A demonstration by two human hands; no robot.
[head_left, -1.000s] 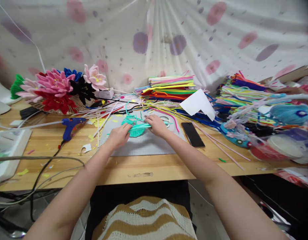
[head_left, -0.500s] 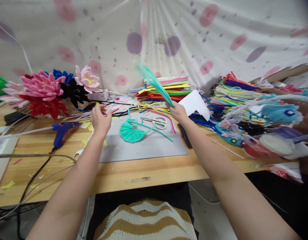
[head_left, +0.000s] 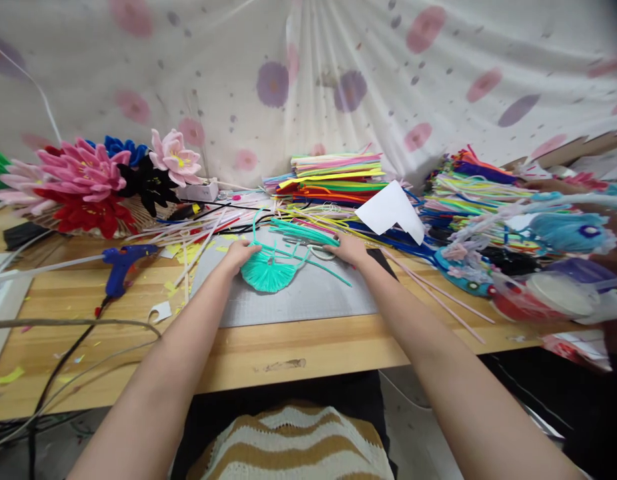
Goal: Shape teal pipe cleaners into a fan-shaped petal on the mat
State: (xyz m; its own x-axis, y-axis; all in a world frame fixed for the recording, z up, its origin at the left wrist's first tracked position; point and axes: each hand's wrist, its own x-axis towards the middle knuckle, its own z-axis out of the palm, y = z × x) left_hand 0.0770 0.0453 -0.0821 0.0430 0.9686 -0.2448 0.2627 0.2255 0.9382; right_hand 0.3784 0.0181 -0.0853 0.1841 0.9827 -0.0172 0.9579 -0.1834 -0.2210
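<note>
A teal fan-shaped piece of wound pipe cleaners [head_left: 269, 275] lies on a grey cutting mat [head_left: 308, 300]. My left hand [head_left: 238, 255] rests at its upper left edge, fingers curled onto the teal strands. My right hand [head_left: 349, 248] lies flat-ish at the mat's far edge, fingers closed on a bundle of teal pipe cleaners [head_left: 301, 232] that points left. Loose teal strands [head_left: 322, 267] run from the fan toward my right hand. Scissors lie partly hidden under that hand.
A blue glue gun [head_left: 119, 261] lies left on the wooden table [head_left: 298, 347]. Pipe-cleaner flowers [head_left: 88, 183] stand far left. Stacks of coloured pipe cleaners [head_left: 338, 175] and a white paper [head_left: 393, 208] sit behind; more craft pieces [head_left: 553, 240] crowd the right. Cables hang at the left edge.
My right hand has come down from a raised swing and laid the teal bundle at the mat's far edge. My left hand moved right and down onto the teal fan.
</note>
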